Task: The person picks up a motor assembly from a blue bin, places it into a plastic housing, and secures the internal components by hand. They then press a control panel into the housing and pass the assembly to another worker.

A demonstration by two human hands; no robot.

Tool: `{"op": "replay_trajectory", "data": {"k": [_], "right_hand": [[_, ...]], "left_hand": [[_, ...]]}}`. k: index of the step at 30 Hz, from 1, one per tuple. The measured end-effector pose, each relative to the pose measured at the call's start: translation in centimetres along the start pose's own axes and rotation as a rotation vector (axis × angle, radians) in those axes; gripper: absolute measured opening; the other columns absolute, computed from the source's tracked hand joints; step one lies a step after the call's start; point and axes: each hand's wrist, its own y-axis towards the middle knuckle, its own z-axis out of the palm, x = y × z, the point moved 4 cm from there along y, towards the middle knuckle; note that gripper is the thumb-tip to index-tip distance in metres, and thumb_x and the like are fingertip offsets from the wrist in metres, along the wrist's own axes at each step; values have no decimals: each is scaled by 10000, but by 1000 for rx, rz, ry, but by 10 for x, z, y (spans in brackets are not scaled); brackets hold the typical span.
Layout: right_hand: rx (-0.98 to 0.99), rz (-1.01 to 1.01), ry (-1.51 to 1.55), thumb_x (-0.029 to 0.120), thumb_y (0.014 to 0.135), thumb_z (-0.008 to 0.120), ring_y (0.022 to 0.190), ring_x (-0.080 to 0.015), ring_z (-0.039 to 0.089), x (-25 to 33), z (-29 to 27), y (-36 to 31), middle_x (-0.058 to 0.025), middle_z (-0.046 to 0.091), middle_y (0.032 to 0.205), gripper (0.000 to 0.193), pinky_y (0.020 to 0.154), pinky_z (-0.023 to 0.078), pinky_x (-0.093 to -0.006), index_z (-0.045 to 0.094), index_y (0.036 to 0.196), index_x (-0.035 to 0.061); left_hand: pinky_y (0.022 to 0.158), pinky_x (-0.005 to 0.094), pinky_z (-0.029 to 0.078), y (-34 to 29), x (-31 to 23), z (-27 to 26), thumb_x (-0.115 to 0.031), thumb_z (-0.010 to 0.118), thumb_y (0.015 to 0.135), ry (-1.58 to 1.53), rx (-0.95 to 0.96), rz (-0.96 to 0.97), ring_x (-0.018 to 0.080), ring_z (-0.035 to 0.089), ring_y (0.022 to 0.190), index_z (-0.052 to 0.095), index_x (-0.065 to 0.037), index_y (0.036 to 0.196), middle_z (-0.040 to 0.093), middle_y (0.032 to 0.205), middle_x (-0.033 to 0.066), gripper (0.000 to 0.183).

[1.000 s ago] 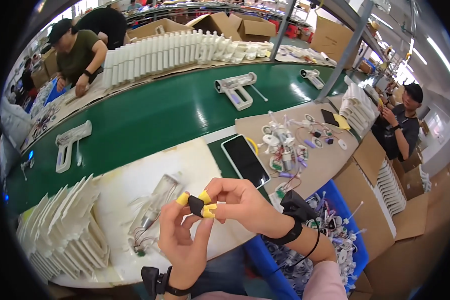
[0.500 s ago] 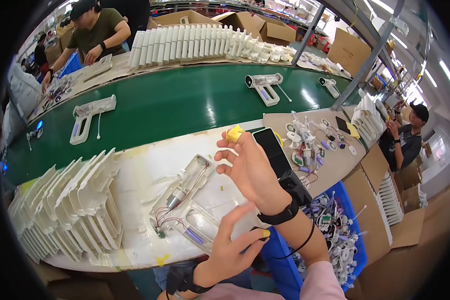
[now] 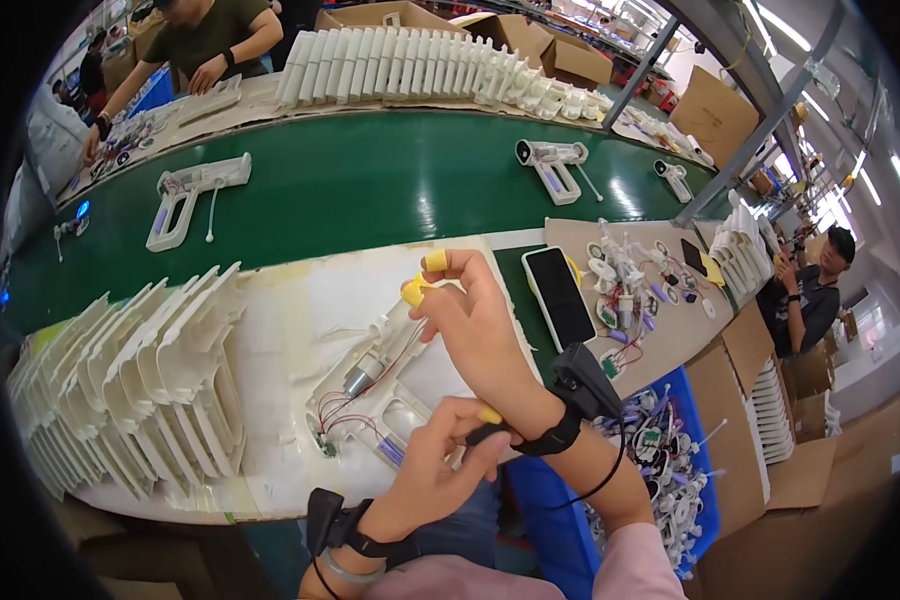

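My right hand (image 3: 482, 325) hovers over the work surface, fingers bent but apart. Yellow wraps cover two of its fingertips, and I see nothing held there. Beneath it lies an open white gun-shaped plastic half-shell (image 3: 328, 393), with a silver motor (image 3: 364, 373), red wires, a small green circuit board (image 3: 326, 448) and a purple cylindrical cell (image 3: 390, 452). My hands hide part of the shell. Close beside the right wrist's black strap (image 3: 550, 432), my left hand (image 3: 438, 455) is closed around a small black piece (image 3: 487, 433); its kind is unclear.
Stacked white shells (image 3: 150, 385) stand at left. A phone (image 3: 560, 300) and loose wired parts (image 3: 625, 290) lie right. A blue bin (image 3: 710, 500) of parts sits below. Beyond runs a green conveyor (image 3: 370, 180) carrying assembled units; co-workers are at far left and right.
My right hand has shifted left and its fingers have curled. The left hand has risen to the right wrist, its fingers closing in round the black piece. The whole view has shifted slightly.
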Motion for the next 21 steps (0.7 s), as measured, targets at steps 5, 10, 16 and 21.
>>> {"op": "replay_trajectory", "data": {"k": [5, 10, 16, 21], "right_hand": [[-7, -56, 110, 100, 882, 543, 820, -129, 586, 1, 4, 4, -88, 526, 1057, 265, 640, 495, -253, 470, 1116, -1], [-25, -37, 79, 105, 887, 537, 822, -130, 585, -11, 2, 1, -96, 545, 1062, 270, 641, 500, -248, 473, 1127, -1], [-39, -56, 65, 153, 908, 515, 817, -132, 590, -19, 5, -1, -96, 544, 1054, 273, 624, 497, -254, 482, 1128, -6], [-75, -107, 144, 173, 926, 511, 815, -133, 588, -18, 3, 1, -80, 533, 1040, 252, 623, 487, -264, 496, 1115, 7]], "left_hand": [[396, 211, 402, -13, 15, 5, 7, 607, 899, -191, -230, -32, 91, 563, 471, 432, 19, 1111, 670, 958, 151, 276], [393, 204, 384, -13, 14, -6, 49, 542, 894, -32, -80, -126, 83, 519, 431, 436, 15, 1118, 658, 915, 145, 250], [449, 204, 427, -26, 14, -9, 90, 454, 889, -109, -77, -169, 139, 533, 441, 363, 6, 1155, 643, 980, 189, 293], [444, 202, 447, -27, 11, -8, 46, 552, 893, -121, -244, 20, 114, 585, 510, 387, 19, 1077, 679, 903, 134, 249]]}}
